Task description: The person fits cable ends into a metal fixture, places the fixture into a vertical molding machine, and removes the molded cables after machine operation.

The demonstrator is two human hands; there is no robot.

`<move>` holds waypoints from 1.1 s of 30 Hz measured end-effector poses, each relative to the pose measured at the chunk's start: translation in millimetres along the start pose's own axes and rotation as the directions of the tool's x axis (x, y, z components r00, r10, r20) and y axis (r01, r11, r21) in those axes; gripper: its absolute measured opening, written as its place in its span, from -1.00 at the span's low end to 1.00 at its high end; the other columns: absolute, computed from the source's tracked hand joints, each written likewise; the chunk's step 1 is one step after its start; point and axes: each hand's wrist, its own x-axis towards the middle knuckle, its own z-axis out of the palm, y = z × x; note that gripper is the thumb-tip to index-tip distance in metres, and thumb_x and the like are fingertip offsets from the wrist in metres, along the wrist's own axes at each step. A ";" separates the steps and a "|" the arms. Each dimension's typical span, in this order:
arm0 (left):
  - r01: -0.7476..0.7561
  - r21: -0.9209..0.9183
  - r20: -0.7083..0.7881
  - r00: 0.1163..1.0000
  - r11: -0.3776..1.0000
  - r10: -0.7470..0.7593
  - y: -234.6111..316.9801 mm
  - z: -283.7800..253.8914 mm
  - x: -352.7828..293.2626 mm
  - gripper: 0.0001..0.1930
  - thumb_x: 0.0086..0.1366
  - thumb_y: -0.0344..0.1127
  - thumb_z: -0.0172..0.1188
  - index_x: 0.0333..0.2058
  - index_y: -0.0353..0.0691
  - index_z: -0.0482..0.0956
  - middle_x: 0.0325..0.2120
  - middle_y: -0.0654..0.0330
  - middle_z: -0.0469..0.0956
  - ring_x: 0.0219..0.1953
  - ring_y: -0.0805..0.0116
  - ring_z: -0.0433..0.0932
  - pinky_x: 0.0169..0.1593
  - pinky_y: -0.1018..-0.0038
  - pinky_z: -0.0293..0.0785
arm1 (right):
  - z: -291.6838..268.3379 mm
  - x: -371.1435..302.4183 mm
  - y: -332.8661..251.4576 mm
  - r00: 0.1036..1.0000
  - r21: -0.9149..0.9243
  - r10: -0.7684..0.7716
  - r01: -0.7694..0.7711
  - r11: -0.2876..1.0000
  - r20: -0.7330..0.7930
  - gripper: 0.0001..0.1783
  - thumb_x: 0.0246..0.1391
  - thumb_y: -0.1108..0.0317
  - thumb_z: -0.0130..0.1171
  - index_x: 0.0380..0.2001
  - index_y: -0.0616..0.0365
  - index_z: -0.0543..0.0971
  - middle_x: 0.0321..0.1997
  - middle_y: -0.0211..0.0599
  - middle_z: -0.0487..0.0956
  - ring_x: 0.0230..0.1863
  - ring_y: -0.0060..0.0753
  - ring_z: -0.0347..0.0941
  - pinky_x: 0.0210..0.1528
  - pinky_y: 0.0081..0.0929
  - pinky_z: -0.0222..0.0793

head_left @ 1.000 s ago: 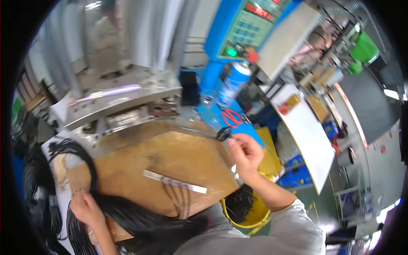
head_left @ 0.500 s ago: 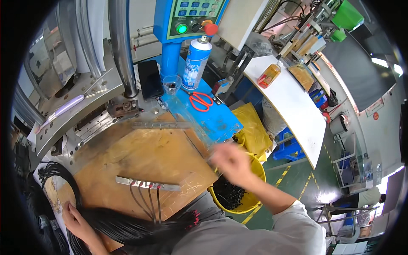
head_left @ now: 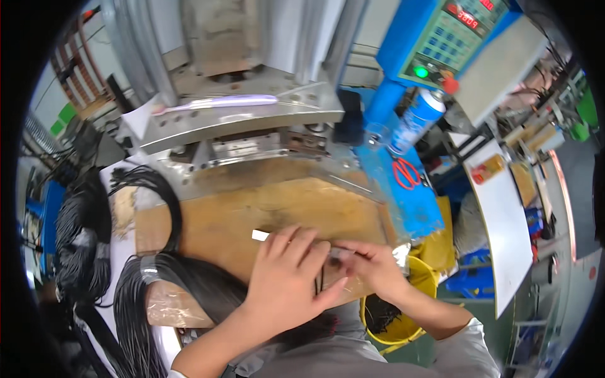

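Observation:
My left hand (head_left: pixel 283 271) lies over the slim metal bar (head_left: pixel 259 235), its fingers curled across it and its thumb stretched to the right. Only the bar's bright left end shows plainly. Against the other end my right hand (head_left: pixel 378 274) is closed in a pinch; what its fingertips hold is blurred and partly hidden. Thin black cables (head_left: pixel 319 277) hang toward me between the two hands. A thick bundle of black cables (head_left: pixel 208 286) runs beside my left forearm, with reddish ends close to my lap.
Behind the brown work board (head_left: pixel 220 211) stands a metal press with a lilac-handled tool (head_left: pixel 239 101) on its ledge. Red scissors (head_left: pixel 406 174) and a spray can (head_left: pixel 416 123) are on the blue surface at right. A yellow bin (head_left: pixel 428 277) holds black scraps below.
My right hand has come from above the bin to the bar. My left hand has left the cable bundle and now covers the bar. The view has swung left.

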 end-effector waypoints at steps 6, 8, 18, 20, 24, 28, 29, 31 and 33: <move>0.148 0.200 -0.077 0.988 0.969 -0.135 -9.6 -2.7 -7.4 -0.29 0.14 0.08 0.41 0.12 -0.32 0.49 0.15 -0.07 0.41 0.23 -0.14 0.36 0.22 -0.01 0.33 | 9.3 83.7 -24.9 1.000 0.396 0.018 -0.023 0.918 0.016 -0.71 0.37 0.35 0.19 0.04 0.31 0.61 -0.11 -0.30 0.68 -0.22 -0.49 0.59 -0.14 -0.57 0.51; 0.198 0.243 -0.103 0.979 0.950 -0.178 -18.0 -8.3 -11.3 -0.25 0.15 0.10 0.40 0.17 -0.30 0.46 0.16 -0.06 0.40 0.24 -0.14 0.36 0.23 -0.02 0.33 | 21.5 116.8 -43.2 0.996 0.391 -0.093 0.084 0.916 0.004 -0.71 0.36 0.35 0.19 0.03 0.29 0.61 0.00 -0.27 0.64 -0.15 -0.45 0.57 -0.05 -0.48 0.52; 0.128 0.474 -0.058 0.992 0.871 -0.115 -105.1 -4.8 26.1 -0.35 0.18 0.01 0.39 0.15 -0.23 0.48 0.09 -0.01 0.47 0.20 0.03 0.41 0.17 0.12 0.41 | 50.8 306.9 -88.1 0.885 0.362 -0.432 0.466 0.807 -0.176 -0.68 0.38 0.37 0.07 0.14 0.17 0.52 0.12 -0.21 0.59 0.14 -0.28 0.49 0.19 -0.26 0.43; 0.111 0.503 -0.049 0.994 0.857 -0.100 -118.3 -7.1 35.9 -0.40 0.18 0.02 0.39 0.09 -0.23 0.53 0.00 0.03 0.53 0.13 0.12 0.46 0.11 0.14 0.43 | 60.3 318.3 -88.2 0.869 0.395 -0.435 0.495 0.774 -0.236 -0.68 0.38 0.33 0.06 0.12 0.18 0.54 0.12 -0.18 0.59 0.19 -0.26 0.47 0.23 -0.22 0.40; 0.071 0.475 0.062 0.992 0.877 -0.114 -138.7 -14.0 47.4 -0.44 0.23 0.14 0.32 -0.04 -0.25 0.59 -0.25 0.09 0.60 -0.10 0.18 0.57 -0.01 0.24 0.42 | 80.1 319.2 -89.1 0.680 -0.474 -0.731 0.624 0.621 -0.063 -0.65 0.33 0.29 0.11 0.10 0.19 0.56 0.11 -0.09 0.60 0.18 -0.18 0.48 0.23 -0.17 0.39; 0.032 0.436 -0.053 0.999 0.899 -0.010 -152.8 -11.5 62.7 -0.43 0.26 0.23 0.25 -0.12 -0.24 0.60 -0.33 0.10 0.62 -0.19 0.17 0.60 -0.01 0.27 0.40 | 58.3 337.9 -84.4 0.472 -0.778 -0.861 0.607 0.162 0.189 -0.64 0.23 0.32 0.12 0.05 0.21 0.61 0.09 0.07 0.59 0.16 0.09 0.48 0.22 -0.10 0.37; 0.054 0.414 -0.064 0.997 0.908 -0.031 -156.6 -11.0 67.3 -0.41 0.28 0.20 0.25 -0.05 -0.28 0.60 -0.27 0.05 0.62 -0.12 0.11 0.59 0.06 0.23 0.41 | 53.5 339.5 -82.7 0.411 -0.826 -0.876 0.563 0.029 0.250 -0.64 0.20 0.35 0.12 0.04 0.20 0.62 0.09 0.10 0.60 0.14 0.15 0.48 0.21 -0.09 0.38; 0.017 0.440 -0.166 0.984 0.898 0.063 -168.4 -11.3 77.4 -0.39 0.29 0.19 0.25 -0.01 -0.30 0.58 -0.22 0.02 0.61 -0.07 0.07 0.59 0.12 0.20 0.41 | 49.8 328.5 -77.1 0.322 -0.790 -0.900 0.611 -0.039 0.294 -0.65 0.20 0.41 0.10 0.02 0.25 0.60 0.07 0.12 0.60 0.10 0.20 0.49 0.21 -0.04 0.37; 0.032 0.466 -0.226 0.971 0.884 0.084 -179.7 -15.3 77.9 -0.39 0.33 0.09 0.26 0.09 -0.36 0.51 -0.04 -0.10 0.57 0.09 -0.04 0.53 0.27 0.13 0.38 | 64.4 305.6 -81.0 0.537 -0.754 -0.833 0.600 0.267 0.132 -0.67 0.21 0.44 0.09 0.02 0.30 0.58 0.01 0.17 0.60 0.09 0.26 0.49 0.20 -0.01 0.36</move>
